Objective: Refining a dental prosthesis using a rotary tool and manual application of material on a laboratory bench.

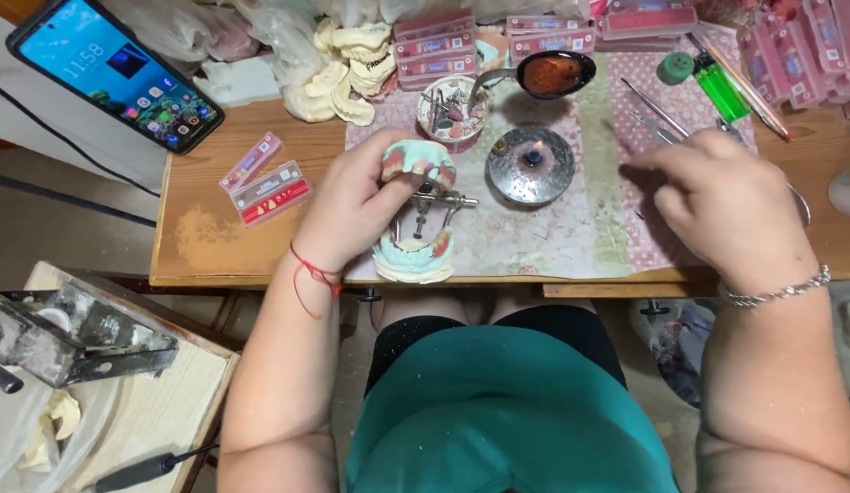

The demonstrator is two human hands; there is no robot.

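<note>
My left hand (356,203) grips a small metal articulator (431,208) that carries two pale green dental casts with pink wax and teeth, the upper cast (418,162) by my fingertips and the lower cast (414,258) near the table edge. My right hand (717,203) hovers over the pink patterned mat (571,228) at the right, fingers bunched and blurred, close to thin metal instruments (653,114). Whether it holds anything I cannot tell. A small round metal burner (533,164) with a tiny flame stands between my hands.
A phone (114,73) lies at the back left. Flat pink tooth cards (265,183) rest on the wooden table. Behind stand a cup of burs (452,111), a dark ladle of wax (554,75), a green lighter (722,89), yellow plaster casts (347,68) and stacked pink boxes (808,50).
</note>
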